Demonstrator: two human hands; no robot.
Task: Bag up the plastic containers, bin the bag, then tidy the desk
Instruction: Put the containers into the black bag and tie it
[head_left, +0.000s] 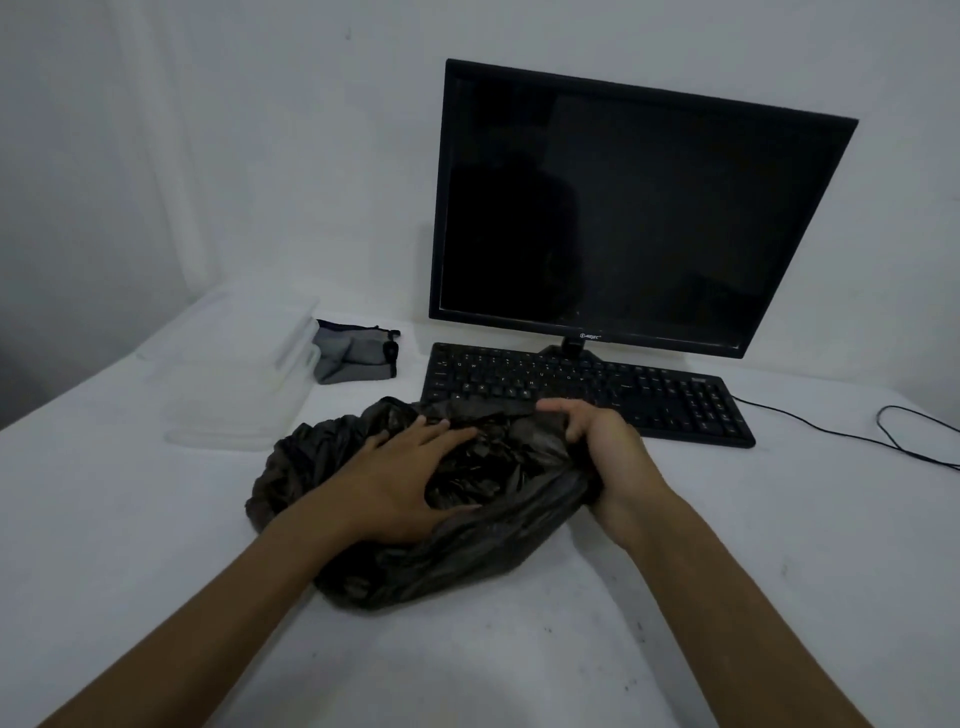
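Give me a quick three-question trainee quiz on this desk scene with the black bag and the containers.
1. True or false: the clear plastic containers are already inside the black plastic bag.
2. Which hand grips the bag's edge: A) left hand B) right hand C) neither?
3. Fill in: the grey pouch lies between the containers and the ____.

Key
1. False; they sit on the desk, left of the bag.
2. B; the left hand lies flat on the bag.
3. keyboard, in front of the dark monitor.
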